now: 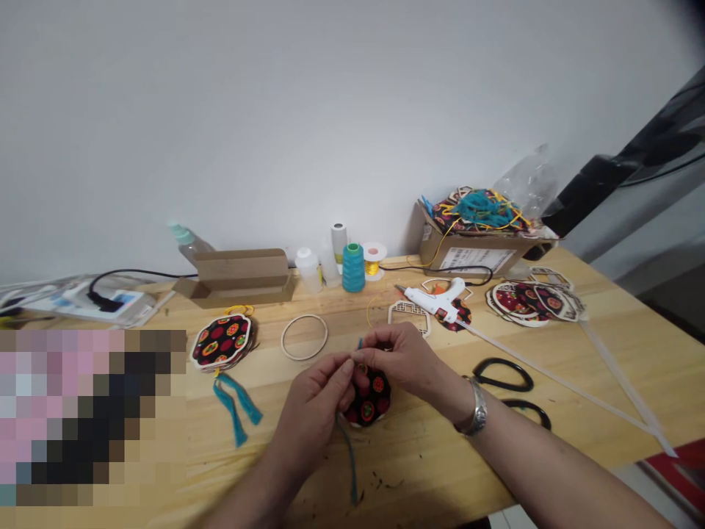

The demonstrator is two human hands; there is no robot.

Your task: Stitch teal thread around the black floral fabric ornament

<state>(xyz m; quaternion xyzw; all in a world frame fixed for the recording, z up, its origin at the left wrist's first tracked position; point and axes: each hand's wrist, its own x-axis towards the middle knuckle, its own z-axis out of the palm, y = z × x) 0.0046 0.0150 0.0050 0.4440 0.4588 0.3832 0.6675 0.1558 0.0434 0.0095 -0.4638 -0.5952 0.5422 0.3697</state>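
Note:
My left hand (316, 400) is closed in a pinch on a teal cord (350, 463), whose loose end hangs below it onto the table. Fingertip to fingertip with it, my right hand (399, 360) also pinches the cord; a short teal bit pokes up above its fingers. Just under both hands lies a black fabric disc (377, 400) with red and orange flower patterns, partly covered by my fingers. Whether the cord is attached to the disc is hidden. A thin wooden ring (304, 337) lies left of the hands, and a wooden lattice frame (410, 317) lies behind my right hand.
A white glue gun (440, 300) and black-handled scissors (504, 375) lie to the right. Stacked patterned pieces (223, 342) with teal tassels (236, 408) lie left. Behind stand an open cardboard box (242, 275), a teal thread cone (353, 269) and a filled carton (474, 253).

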